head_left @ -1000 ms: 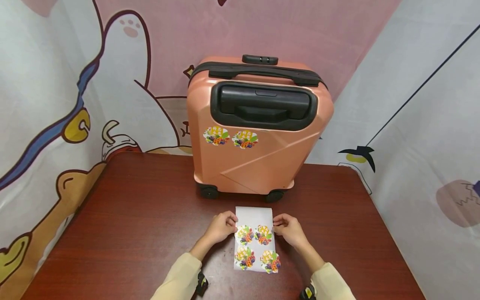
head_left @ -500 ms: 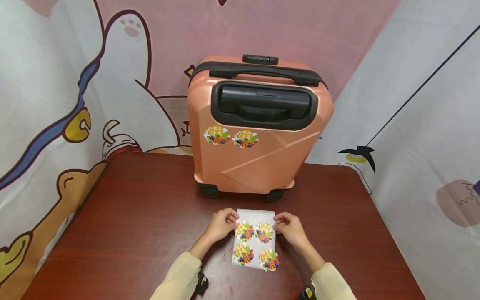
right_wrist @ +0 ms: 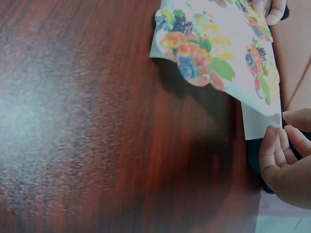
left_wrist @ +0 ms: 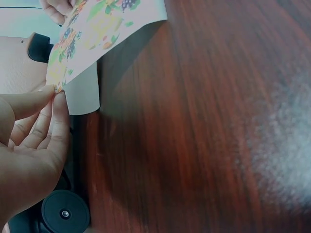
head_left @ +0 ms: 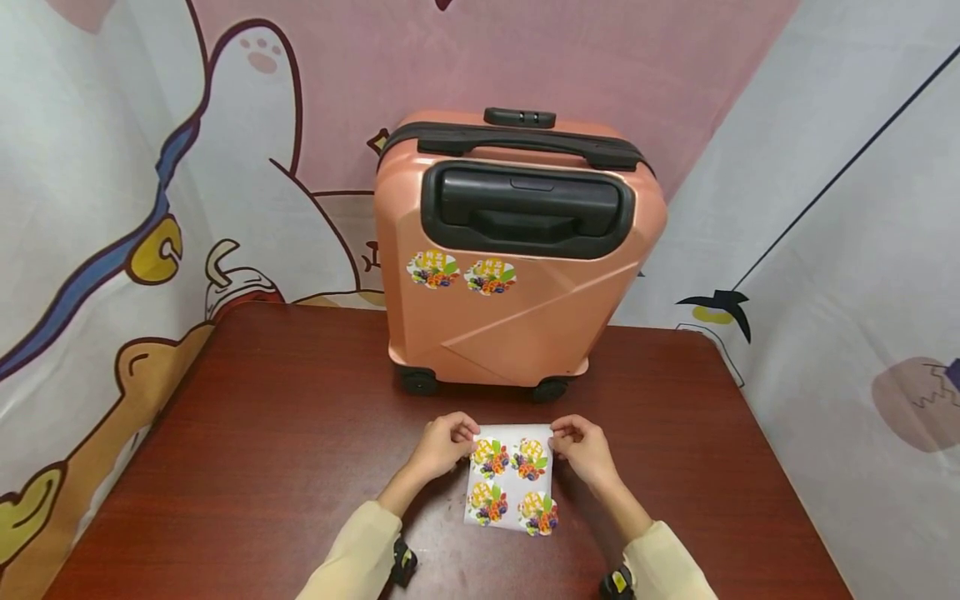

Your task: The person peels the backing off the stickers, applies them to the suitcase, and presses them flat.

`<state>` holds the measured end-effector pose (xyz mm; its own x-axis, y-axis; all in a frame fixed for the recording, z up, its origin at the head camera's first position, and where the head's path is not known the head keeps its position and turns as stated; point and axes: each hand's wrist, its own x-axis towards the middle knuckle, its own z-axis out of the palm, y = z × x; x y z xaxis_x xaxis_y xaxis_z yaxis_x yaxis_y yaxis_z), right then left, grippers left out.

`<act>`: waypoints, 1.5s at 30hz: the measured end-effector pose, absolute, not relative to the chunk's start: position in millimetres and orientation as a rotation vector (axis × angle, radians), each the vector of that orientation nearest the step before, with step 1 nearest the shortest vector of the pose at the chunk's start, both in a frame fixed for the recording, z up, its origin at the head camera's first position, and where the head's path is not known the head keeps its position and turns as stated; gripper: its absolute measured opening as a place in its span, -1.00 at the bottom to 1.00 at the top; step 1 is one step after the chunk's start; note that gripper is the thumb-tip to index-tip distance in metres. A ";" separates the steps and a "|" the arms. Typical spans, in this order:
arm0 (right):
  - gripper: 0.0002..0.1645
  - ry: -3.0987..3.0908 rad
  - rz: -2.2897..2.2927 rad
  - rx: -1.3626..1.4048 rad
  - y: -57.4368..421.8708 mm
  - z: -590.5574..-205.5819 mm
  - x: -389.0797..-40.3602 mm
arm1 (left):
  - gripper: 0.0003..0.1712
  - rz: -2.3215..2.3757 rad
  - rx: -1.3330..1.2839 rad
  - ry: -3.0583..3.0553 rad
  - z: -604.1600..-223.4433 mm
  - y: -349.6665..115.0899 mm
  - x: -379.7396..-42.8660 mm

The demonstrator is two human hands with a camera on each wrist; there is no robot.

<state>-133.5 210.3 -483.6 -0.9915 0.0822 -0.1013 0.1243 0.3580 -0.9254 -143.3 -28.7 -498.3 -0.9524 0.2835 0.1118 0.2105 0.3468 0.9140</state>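
A white sticker sheet (head_left: 512, 498) with several fruit-print stickers (head_left: 489, 502) lies between both hands in front of the suitcase. My left hand (head_left: 441, 447) pinches its upper left edge between thumb and fingertips. On the other side, my right hand (head_left: 587, 454) pinches the upper right edge. Both wrist views show the sheet bent back at the pinched edge, with a blank white flap (left_wrist: 83, 91) folded underneath. The lower right sticker (right_wrist: 194, 53) juts past the edge of the sheet, which arches over the table.
An upright pink-orange suitcase (head_left: 517, 321) with a black handle recess (head_left: 528, 210) stands at the back of the brown table (head_left: 300, 400). Two matching fruit stickers, one left (head_left: 433, 269) and one right (head_left: 491, 276), are on its front. Printed cloth (head_left: 600, 58) hangs behind.
Both hands have shifted slightly up toward the suitcase. The blank top strip of the sheet has folded back, so the stickers now sit closer to its upper edge.
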 end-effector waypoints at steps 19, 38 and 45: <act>-0.83 2.591 -1.774 -0.066 179.0 -454.2 -126.5 | -0.86 1.684 0.435 2.527 -493.9 -26.9 -143.4; -0.87 2.669 -1.570 -0.197 159.2 -477.7 -129.2 | -0.86 1.747 0.471 2.481 -493.7 -25.2 -143.5; -0.88 2.694 -1.517 -0.222 158.3 -478.6 -128.9 | -0.86 1.765 0.469 2.467 -492.8 -24.6 -143.9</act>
